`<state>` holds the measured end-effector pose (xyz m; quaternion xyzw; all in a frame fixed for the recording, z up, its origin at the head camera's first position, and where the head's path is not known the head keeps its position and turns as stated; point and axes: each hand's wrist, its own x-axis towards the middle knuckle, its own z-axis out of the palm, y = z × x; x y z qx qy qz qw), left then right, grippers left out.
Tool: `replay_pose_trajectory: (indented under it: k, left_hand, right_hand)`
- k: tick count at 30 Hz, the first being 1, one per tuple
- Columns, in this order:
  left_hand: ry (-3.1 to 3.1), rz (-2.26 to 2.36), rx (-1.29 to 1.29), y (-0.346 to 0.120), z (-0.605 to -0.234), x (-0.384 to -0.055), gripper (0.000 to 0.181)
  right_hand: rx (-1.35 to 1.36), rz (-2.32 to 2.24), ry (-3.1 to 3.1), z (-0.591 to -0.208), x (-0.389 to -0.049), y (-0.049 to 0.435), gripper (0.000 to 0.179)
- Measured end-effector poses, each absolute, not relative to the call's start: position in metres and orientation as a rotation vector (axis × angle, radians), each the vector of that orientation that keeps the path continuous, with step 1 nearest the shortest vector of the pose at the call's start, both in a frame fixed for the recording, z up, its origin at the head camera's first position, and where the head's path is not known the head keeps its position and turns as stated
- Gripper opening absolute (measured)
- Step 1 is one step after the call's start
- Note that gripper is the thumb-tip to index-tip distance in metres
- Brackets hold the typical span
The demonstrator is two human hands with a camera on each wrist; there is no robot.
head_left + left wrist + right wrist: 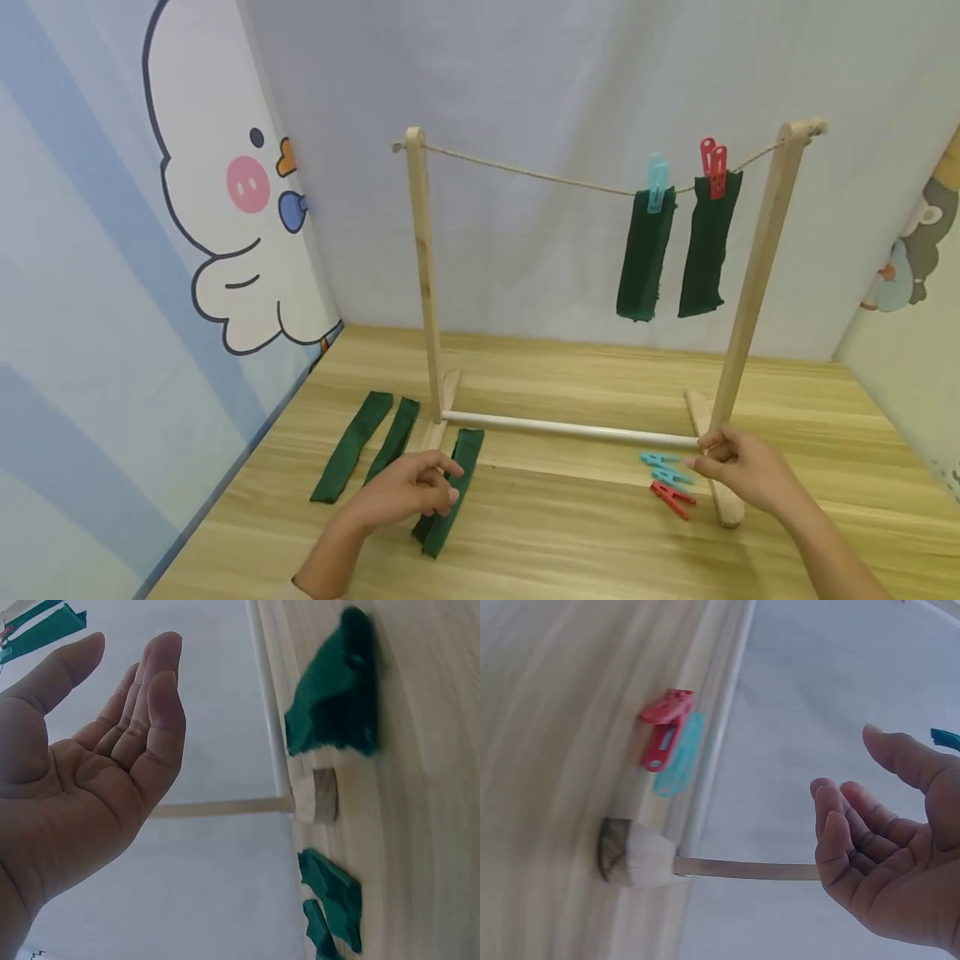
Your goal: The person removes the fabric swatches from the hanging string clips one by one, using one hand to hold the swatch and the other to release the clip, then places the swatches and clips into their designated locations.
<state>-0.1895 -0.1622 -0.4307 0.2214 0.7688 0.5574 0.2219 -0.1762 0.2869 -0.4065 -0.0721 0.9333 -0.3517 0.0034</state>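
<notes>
My left hand [408,490] hovers over a dark green cloth strip [459,492], its fingers loosely bent around nothing; the left wrist view shows the bare palm [82,772]. Two more green strips, a wider one [352,450] and a narrower one [393,437], lie to its left. My right hand [742,467] is held above the stand's right foot, fingers relaxed and holding nothing. Beside it on the table are a red clothespin [672,498] and two light blue clothespins [671,477]. Two green strips hang from the line, one under a blue clothespin [657,185], the other under a red clothespin [716,171].
A wooden stand with a left post [425,275] and a right post [756,283] carries a sagging string [525,172]. A white rod [570,429] joins its feet low over the wooden table [555,533]. Behind hangs a pale curtain [510,267].
</notes>
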Motion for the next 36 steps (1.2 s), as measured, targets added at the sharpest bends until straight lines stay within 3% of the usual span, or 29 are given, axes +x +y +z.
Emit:
replay_pose_trajectory:
  k: [36]
  left_hand:
    - [2.27, 1.769, 0.821, -0.075, -0.397, -0.228, 0.031]
  right_hand:
    - [-0.563, -1.375, 3.228, -0.303, -0.192, 0.276, 0.043]
